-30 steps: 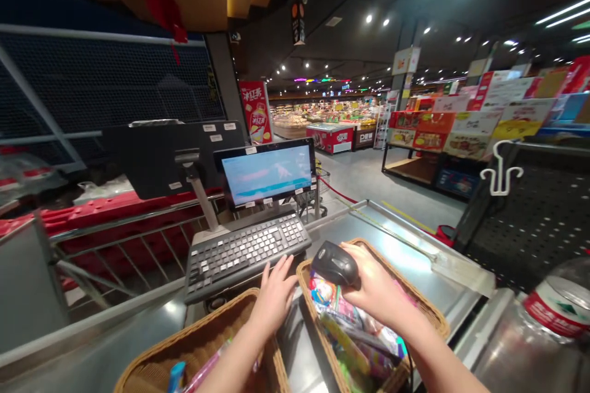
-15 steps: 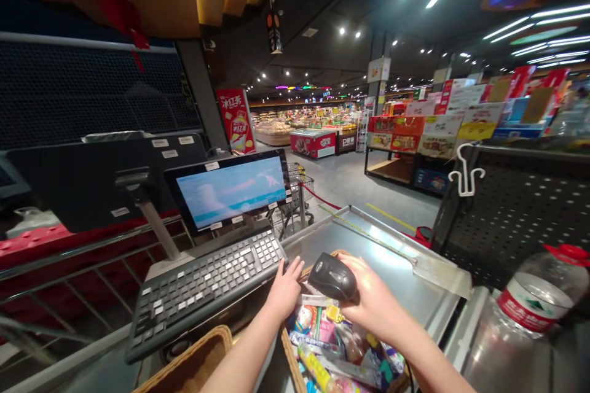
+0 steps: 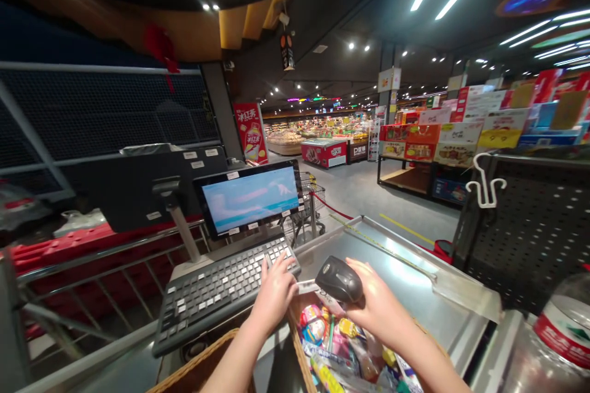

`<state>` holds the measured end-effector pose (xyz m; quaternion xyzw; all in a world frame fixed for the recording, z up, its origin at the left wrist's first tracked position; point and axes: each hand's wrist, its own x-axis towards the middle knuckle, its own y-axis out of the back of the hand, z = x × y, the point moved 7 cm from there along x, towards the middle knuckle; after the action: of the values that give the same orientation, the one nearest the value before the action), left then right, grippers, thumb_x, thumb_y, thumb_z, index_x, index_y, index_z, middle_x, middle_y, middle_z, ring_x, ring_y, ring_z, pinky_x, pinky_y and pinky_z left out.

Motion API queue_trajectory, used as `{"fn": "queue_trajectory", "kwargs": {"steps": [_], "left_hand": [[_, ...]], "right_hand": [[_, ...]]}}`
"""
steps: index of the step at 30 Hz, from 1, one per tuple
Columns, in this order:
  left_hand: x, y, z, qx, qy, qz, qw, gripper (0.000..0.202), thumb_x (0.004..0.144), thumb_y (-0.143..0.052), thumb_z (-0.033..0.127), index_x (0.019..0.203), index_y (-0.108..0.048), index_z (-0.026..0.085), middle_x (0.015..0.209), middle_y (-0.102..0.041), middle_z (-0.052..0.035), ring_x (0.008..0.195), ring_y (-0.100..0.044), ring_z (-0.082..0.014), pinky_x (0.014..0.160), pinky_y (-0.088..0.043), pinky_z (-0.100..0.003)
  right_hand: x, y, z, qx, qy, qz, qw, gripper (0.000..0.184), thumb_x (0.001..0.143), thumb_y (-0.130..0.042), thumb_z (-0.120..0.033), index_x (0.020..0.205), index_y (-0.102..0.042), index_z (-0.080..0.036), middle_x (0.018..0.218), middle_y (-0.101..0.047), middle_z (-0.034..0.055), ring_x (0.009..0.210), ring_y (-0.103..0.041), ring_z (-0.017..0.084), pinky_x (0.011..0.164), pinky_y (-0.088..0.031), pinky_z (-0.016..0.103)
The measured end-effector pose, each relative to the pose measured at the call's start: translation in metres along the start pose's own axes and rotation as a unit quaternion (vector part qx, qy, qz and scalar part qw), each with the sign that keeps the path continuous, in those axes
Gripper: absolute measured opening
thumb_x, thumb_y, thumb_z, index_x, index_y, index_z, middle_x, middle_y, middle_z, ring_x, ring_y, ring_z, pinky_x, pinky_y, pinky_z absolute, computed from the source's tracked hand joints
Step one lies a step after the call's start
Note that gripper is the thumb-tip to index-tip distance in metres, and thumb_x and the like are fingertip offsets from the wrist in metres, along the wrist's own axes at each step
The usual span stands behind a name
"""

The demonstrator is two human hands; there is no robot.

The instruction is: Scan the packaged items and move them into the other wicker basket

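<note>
My right hand [image 3: 375, 304] grips a black barcode scanner [image 3: 338, 279] just above a wicker basket [image 3: 295, 333] filled with colourful snack packets [image 3: 332, 338]. My left hand [image 3: 274, 291] is closed on a small white packet [image 3: 307, 287], whose end points at the scanner's nose. That hand's fingers rest by the right end of a grey keyboard [image 3: 216, 291]. Behind the keyboard, a till screen [image 3: 251, 198] shows a blue picture.
A second wicker basket [image 3: 198, 371] sits at the lower left. The steel checkout counter [image 3: 405, 279] runs right to a black perforated rack [image 3: 530, 221]. A water bottle [image 3: 560, 325] stands at far right. Red rails [image 3: 92, 245] lie left, shop shelves beyond.
My left hand has moved from the basket's rim up to the keyboard's right end and now holds a white packet. The scanner stays in my right hand. The view has swung a little.
</note>
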<state>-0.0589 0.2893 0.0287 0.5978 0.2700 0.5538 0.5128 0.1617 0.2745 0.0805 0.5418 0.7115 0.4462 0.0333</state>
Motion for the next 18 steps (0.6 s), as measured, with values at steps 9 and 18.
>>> {"fn": "queue_trajectory", "kwargs": {"steps": [9,18], "left_hand": [[-0.022,0.097,-0.025,0.004,0.085,0.082,0.993,0.022,0.086,-0.052,0.02,0.068,-0.065,0.021,0.136,-0.06,-0.0069,0.143,-0.033,-0.0344,0.112,-0.01,-0.073],[-0.061,0.138,-0.039,0.054,0.121,0.117,0.984,0.021,0.087,-0.052,0.019,0.071,-0.066,0.021,0.138,-0.059,-0.0077,0.143,-0.032,-0.0341,0.111,-0.011,-0.074]], "right_hand": [[0.009,-0.021,-0.049,-0.012,0.026,-0.019,0.999,0.048,0.069,-0.064,-0.022,0.117,-0.066,-0.022,0.129,-0.063,0.0122,0.133,-0.045,0.038,0.115,-0.024,0.062],[0.004,-0.049,-0.1,-0.016,0.089,-0.067,0.994,0.066,0.061,-0.055,-0.011,0.125,-0.063,-0.025,0.132,-0.061,0.0089,0.138,-0.04,0.035,0.117,-0.019,0.06]]}}
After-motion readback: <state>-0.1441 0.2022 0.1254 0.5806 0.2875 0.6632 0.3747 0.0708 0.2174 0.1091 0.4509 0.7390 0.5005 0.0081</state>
